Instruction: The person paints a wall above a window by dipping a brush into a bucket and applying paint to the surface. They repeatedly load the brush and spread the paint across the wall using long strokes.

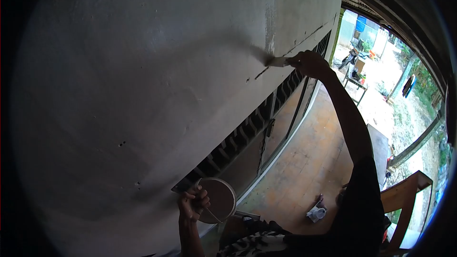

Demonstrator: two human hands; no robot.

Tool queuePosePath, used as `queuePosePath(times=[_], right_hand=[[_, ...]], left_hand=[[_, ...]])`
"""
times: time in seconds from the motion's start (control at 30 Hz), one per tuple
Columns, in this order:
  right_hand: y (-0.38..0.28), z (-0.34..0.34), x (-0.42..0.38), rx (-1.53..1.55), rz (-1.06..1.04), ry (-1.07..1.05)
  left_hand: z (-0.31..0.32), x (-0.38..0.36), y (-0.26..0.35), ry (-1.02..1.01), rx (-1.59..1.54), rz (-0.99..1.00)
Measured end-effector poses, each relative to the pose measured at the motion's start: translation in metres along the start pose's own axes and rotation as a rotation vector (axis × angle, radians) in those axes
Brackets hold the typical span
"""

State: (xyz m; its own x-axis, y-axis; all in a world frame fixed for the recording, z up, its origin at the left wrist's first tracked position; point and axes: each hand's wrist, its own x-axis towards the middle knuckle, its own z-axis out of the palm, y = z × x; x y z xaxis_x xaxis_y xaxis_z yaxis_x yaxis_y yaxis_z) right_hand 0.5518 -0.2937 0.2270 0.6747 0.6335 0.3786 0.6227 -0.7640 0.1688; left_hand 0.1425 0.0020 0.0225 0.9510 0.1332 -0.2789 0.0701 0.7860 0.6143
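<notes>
Raised at the upper right, my right hand is closed round the handle of a paintbrush. The bristles point left and touch or nearly touch the pale wall, just below a vertical streak of wet-looking paint. Low in the view, my left hand is closed on the thin wire handle of a round bucket, which hangs close to the wall. The bucket's inside looks brownish; its contents are hard to make out.
A window with dark patterned bars runs diagonally beneath the wall. Below lies a tiled floor with a small white container on it. A wooden chair stands at the lower right. Outside are a small table and a motorbike.
</notes>
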Motion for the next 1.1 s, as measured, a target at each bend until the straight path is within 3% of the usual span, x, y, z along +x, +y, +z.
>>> queuePosePath(times=[0.1, 0.13, 0.17, 0.23, 0.3, 0.4, 0.5, 0.63, 0.7, 0.77, 0.83, 0.93, 0.97, 1.03, 1.1], right_hand=[[-0.003, -0.019, 0.025, -0.043, -0.073, 0.07], [0.0, -0.019, 0.034, -0.075, -0.1, 0.229], [0.002, -0.037, 0.04, 0.046, -0.018, 0.203], [0.013, -0.069, 0.046, 0.067, -0.066, 0.46], [0.029, -0.101, 0.061, 0.316, -0.097, 0.658], [0.02, -0.133, 0.067, 0.378, 0.017, 0.816], [0.028, -0.092, 0.086, 0.389, -0.07, 0.766], [0.006, -0.018, 0.044, 0.507, 0.026, 0.474], [-0.009, -0.002, 0.013, 0.429, 0.076, 0.258], [-0.006, 0.025, 0.001, 0.047, -0.075, 0.102], [-0.008, 0.029, 0.005, -0.111, -0.088, -0.172], [0.008, -0.004, 0.025, -0.295, -0.182, -0.106], [0.016, -0.027, 0.035, -0.06, -0.096, 0.002], [0.036, -0.068, 0.065, -0.033, 0.027, 0.126], [0.029, -0.129, 0.074, -0.081, 0.025, 0.204]], left_hand=[[-0.003, -0.001, 0.001, -0.021, 0.003, -0.01], [-0.004, -0.002, 0.002, -0.037, 0.003, -0.026], [-0.002, -0.002, 0.003, -0.04, 0.006, -0.018], [0.002, -0.005, 0.002, 0.008, -0.001, -0.008], [0.004, -0.003, 0.002, -0.003, 0.012, 0.002], [0.006, -0.002, 0.003, -0.01, 0.039, 0.015], [-0.001, -0.003, 0.003, -0.021, 0.03, 0.002], [-0.011, 0.002, 0.002, -0.05, -0.017, -0.018], [-0.003, 0.003, 0.003, -0.03, 0.001, -0.016], [0.001, 0.003, 0.003, -0.011, 0.023, -0.015], [0.0, 0.004, 0.003, -0.034, 0.018, -0.009], [-0.001, 0.001, 0.004, -0.05, 0.014, -0.005], [-0.002, -0.001, 0.006, -0.05, 0.018, -0.006], [-0.001, 0.0, 0.006, -0.064, -0.036, -0.02], [0.004, -0.002, 0.007, -0.072, -0.022, -0.01]])
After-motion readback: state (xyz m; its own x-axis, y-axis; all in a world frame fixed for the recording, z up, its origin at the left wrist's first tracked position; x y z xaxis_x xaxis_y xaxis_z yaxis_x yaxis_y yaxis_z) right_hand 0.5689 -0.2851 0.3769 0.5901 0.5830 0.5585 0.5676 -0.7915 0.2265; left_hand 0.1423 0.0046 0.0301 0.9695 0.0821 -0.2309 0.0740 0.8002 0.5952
